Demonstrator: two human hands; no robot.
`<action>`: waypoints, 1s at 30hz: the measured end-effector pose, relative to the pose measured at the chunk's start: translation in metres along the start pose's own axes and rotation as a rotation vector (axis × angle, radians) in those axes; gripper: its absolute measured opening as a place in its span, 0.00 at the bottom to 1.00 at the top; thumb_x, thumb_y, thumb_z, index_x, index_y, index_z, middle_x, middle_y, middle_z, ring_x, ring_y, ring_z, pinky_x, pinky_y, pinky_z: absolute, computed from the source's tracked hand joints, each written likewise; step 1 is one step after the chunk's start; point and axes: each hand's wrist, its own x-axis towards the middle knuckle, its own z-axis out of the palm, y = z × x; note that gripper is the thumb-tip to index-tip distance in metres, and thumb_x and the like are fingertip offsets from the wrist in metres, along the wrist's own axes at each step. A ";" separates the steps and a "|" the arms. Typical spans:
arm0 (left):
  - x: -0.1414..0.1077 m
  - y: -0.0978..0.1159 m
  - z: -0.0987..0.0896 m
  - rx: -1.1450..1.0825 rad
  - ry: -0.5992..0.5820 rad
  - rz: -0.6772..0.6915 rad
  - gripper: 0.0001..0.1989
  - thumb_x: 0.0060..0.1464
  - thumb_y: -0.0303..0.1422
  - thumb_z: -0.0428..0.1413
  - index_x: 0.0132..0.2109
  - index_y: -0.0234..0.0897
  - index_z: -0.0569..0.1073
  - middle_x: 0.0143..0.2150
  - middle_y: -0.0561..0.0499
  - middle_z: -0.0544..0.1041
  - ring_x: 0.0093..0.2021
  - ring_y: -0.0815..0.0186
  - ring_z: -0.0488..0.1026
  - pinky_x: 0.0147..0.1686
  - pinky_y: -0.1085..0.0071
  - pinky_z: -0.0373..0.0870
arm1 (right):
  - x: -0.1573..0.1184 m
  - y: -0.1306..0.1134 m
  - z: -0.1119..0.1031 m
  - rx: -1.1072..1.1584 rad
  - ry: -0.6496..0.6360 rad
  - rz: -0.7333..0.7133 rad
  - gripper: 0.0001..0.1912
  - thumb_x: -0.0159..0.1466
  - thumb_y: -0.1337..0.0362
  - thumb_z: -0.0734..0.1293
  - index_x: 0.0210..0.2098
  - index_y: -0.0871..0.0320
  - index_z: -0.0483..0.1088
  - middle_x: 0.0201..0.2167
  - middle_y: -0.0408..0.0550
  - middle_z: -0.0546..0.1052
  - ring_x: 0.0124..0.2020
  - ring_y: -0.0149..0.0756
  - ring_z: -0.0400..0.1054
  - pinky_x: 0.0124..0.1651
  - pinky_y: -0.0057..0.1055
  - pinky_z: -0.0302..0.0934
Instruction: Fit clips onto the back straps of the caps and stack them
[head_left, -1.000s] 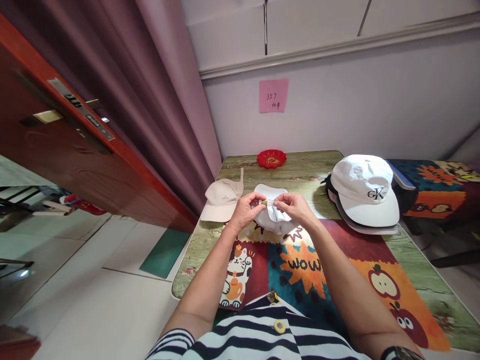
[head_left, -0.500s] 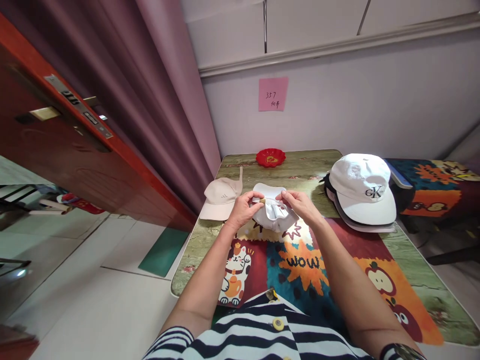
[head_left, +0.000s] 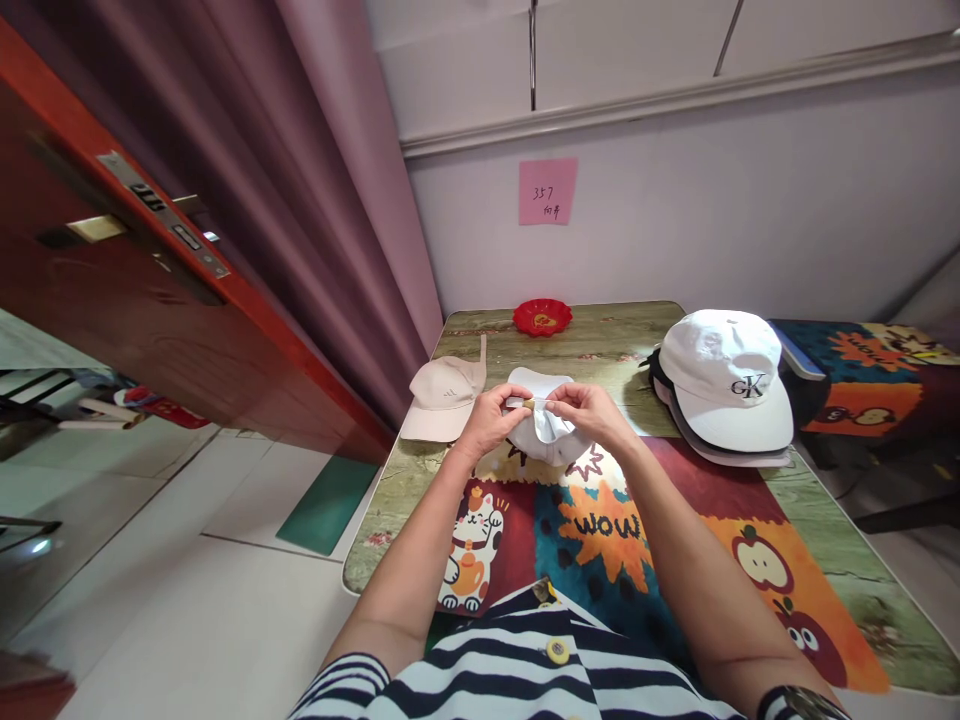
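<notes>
A white cap (head_left: 541, 446) lies in front of me on the table, brim pointing away and its back strap towards my fingers. My left hand (head_left: 491, 418) pinches one end of the strap beside a small gold-coloured buckle (head_left: 529, 404). On the other side, my right hand (head_left: 589, 410) has thumb and fingers closed on the strap close to the buckle. Whether the strap passes through the buckle is too small to tell. To the left rests a beige cap (head_left: 444, 395) with one strap end sticking up.
Stacked caps (head_left: 724, 375), a white one on top, stand at the right of the table (head_left: 382, 500). A red scalloped dish (head_left: 541, 317) sits at the back. A colourful mat (head_left: 517, 560) covers the front. An orange-edged door (head_left: 247, 330) is at the left.
My right hand has moved left along the strap, closer to the buckle and my left hand. The cap and the other things stay about where they were.
</notes>
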 end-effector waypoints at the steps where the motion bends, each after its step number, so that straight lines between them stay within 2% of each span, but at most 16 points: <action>1: 0.000 0.001 0.000 0.008 -0.002 0.002 0.11 0.51 0.30 0.62 0.44 0.36 0.80 0.44 0.48 0.82 0.42 0.63 0.78 0.43 0.70 0.73 | 0.000 0.000 0.000 0.000 0.001 -0.001 0.19 0.58 0.47 0.71 0.33 0.59 0.78 0.24 0.45 0.75 0.26 0.33 0.65 0.28 0.28 0.55; 11: -0.002 0.002 0.000 0.021 -0.011 0.048 0.09 0.51 0.28 0.63 0.42 0.36 0.80 0.42 0.49 0.82 0.43 0.63 0.77 0.44 0.69 0.72 | -0.001 -0.001 0.007 0.029 -0.016 0.023 0.18 0.57 0.48 0.70 0.32 0.58 0.76 0.23 0.44 0.74 0.25 0.33 0.62 0.28 0.29 0.54; 15: -0.002 0.001 -0.002 0.023 0.004 0.130 0.08 0.49 0.29 0.64 0.39 0.37 0.80 0.43 0.47 0.80 0.46 0.61 0.76 0.51 0.65 0.71 | -0.003 -0.004 0.007 0.045 -0.043 0.045 0.17 0.57 0.49 0.70 0.32 0.58 0.75 0.23 0.43 0.73 0.25 0.32 0.61 0.28 0.29 0.53; 17: 0.000 0.000 -0.005 0.035 -0.015 0.148 0.16 0.47 0.32 0.67 0.45 0.38 0.80 0.49 0.45 0.78 0.52 0.58 0.74 0.56 0.63 0.68 | -0.005 -0.005 0.007 0.059 -0.045 0.050 0.16 0.58 0.50 0.70 0.32 0.58 0.75 0.24 0.42 0.73 0.25 0.31 0.60 0.29 0.29 0.52; 19: 0.003 -0.002 -0.009 0.035 -0.054 0.093 0.28 0.46 0.37 0.69 0.56 0.40 0.76 0.58 0.43 0.74 0.58 0.55 0.71 0.59 0.61 0.66 | -0.005 -0.006 0.006 0.064 -0.042 0.043 0.16 0.58 0.50 0.70 0.32 0.58 0.75 0.24 0.42 0.73 0.26 0.32 0.61 0.30 0.29 0.53; 21: 0.008 -0.003 -0.013 0.006 -0.142 0.002 0.30 0.52 0.44 0.65 0.60 0.40 0.73 0.60 0.43 0.73 0.59 0.55 0.70 0.58 0.62 0.66 | -0.004 -0.005 0.007 0.062 -0.035 0.035 0.17 0.58 0.50 0.70 0.32 0.58 0.76 0.25 0.43 0.73 0.26 0.32 0.61 0.31 0.30 0.53; 23: 0.014 -0.004 -0.016 -0.041 -0.267 -0.061 0.23 0.59 0.48 0.58 0.54 0.37 0.77 0.54 0.44 0.77 0.54 0.57 0.73 0.54 0.64 0.68 | -0.002 -0.003 0.008 0.071 -0.032 0.034 0.18 0.57 0.49 0.71 0.33 0.58 0.76 0.25 0.43 0.74 0.26 0.32 0.61 0.31 0.30 0.53; 25: 0.018 -0.004 -0.018 -0.077 -0.381 -0.084 0.21 0.60 0.49 0.55 0.45 0.35 0.79 0.44 0.47 0.80 0.46 0.60 0.74 0.47 0.67 0.69 | -0.001 -0.003 0.009 0.094 -0.038 0.035 0.18 0.57 0.48 0.72 0.34 0.59 0.77 0.25 0.43 0.74 0.27 0.32 0.61 0.31 0.30 0.53; 27: 0.021 -0.005 -0.021 -0.116 -0.420 -0.097 0.21 0.57 0.50 0.58 0.39 0.34 0.79 0.38 0.49 0.78 0.41 0.62 0.73 0.42 0.70 0.68 | -0.003 -0.005 0.009 0.124 -0.047 0.036 0.20 0.57 0.47 0.71 0.35 0.59 0.77 0.26 0.43 0.74 0.27 0.32 0.62 0.32 0.30 0.54; 30: 0.021 -0.007 -0.024 -0.200 -0.419 -0.126 0.21 0.54 0.49 0.60 0.37 0.33 0.79 0.35 0.50 0.77 0.37 0.66 0.71 0.38 0.71 0.66 | -0.009 -0.010 0.002 0.136 -0.061 0.083 0.24 0.60 0.43 0.68 0.35 0.60 0.76 0.25 0.44 0.73 0.26 0.31 0.61 0.29 0.29 0.52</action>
